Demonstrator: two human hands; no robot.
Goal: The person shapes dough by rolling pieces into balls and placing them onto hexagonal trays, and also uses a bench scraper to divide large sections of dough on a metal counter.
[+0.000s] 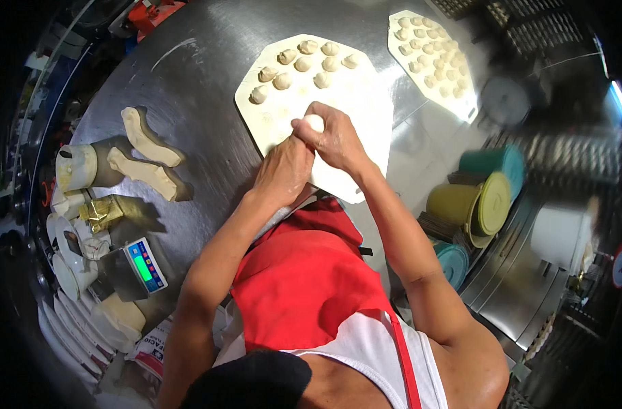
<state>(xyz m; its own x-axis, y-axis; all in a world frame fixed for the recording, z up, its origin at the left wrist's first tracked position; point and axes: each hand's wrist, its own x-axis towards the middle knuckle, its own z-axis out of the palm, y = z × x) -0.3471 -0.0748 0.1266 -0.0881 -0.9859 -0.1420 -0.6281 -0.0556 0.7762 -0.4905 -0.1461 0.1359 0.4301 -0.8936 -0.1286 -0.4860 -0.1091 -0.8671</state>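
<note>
Over the near part of a pale octagonal board [355, 102], my two hands press together around a dough ball [315, 123]. Fingers of my right hand [339, 142] curl about it, and its smooth pale top shows between thumb and forefinger. My left hand [285, 169] is closed against the right one from the left; its fingertips are mostly hidden. On the far half of the board sit several shaped dough pieces [303, 63], in loose rows.
Left on the steel table [209, 136] lie two long dough strips [142, 176], near a lit digital scale [146, 266], a white tub [76, 167] and a gold wrapper [103, 213]. A second board [454, 99] bears more dough pieces. Lidded buckets [491, 204] stand at right.
</note>
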